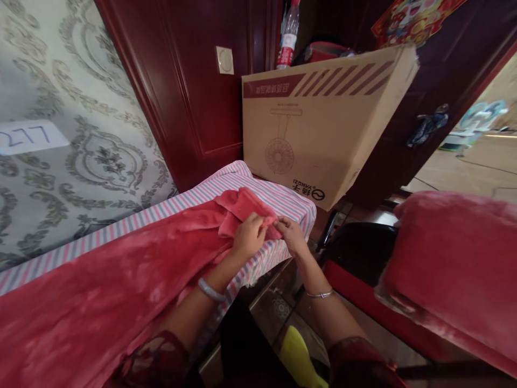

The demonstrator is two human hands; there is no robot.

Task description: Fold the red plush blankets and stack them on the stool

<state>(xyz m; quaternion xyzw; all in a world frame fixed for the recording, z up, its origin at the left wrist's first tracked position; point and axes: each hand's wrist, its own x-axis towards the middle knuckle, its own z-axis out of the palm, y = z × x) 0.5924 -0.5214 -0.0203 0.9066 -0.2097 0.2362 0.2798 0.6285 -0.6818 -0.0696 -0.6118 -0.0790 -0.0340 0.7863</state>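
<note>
A long piece of red plush cloth [133, 269] lies across a striped sheet [278, 189], with folds bunched at its far end. Whether it is a garment or a blanket I cannot tell. At that far end my left hand [249, 236] is closed, pinching a small fold of the plush. Just to its right my right hand [290, 233] grips the edge of the same fold between thumb and fingers. The two hands are close together, fingertips nearly meeting. The exact spot that they pinch is partly hidden by the fingers.
A large cardboard box [319, 134] stands beyond the sheet, with a plastic bottle [287, 40] behind its top edge. On the right, folded red plush [456, 269] rests on a black and red chair [363, 248]. A patterned wall [100, 156] borders the left side.
</note>
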